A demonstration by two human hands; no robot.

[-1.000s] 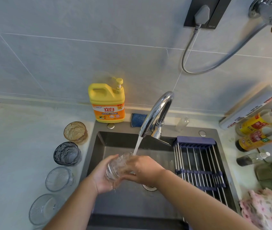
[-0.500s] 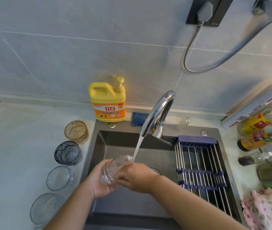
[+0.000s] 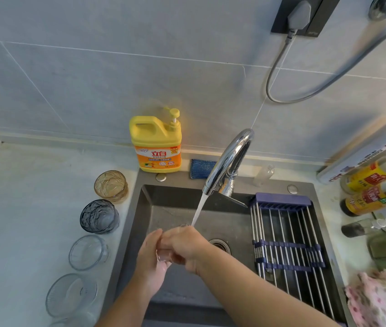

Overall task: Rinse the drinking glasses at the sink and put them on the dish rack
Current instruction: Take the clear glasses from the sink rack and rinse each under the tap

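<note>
Over the dark sink (image 3: 154,204) both hands grip one clear drinking glass (image 3: 163,254), mostly hidden between them. My left hand (image 3: 150,258) cups it from the left and below; my right hand (image 3: 183,244) wraps over its top. Water (image 3: 199,210) runs from the chrome faucet (image 3: 230,159) onto my right hand and the glass rim. Along the counter left of the sink stand an amber glass (image 3: 111,186), a dark blue-grey glass (image 3: 99,216) and two clear glasses (image 3: 88,252) (image 3: 71,295). The dish rack (image 3: 286,241) with steel bars spans the sink's right half and holds nothing.
A yellow dish soap jug (image 3: 156,143) and a blue sponge (image 3: 201,168) sit behind the sink. Sauce bottles (image 3: 371,197), a foil roll (image 3: 364,149) and a pink floral cloth (image 3: 383,300) crowd the right counter. A cable (image 3: 274,67) hangs from a wall socket.
The glass has tilted and sunk deeper between my hands; my right hand has closed over its top, so the stream now strikes my hand and the rim.
</note>
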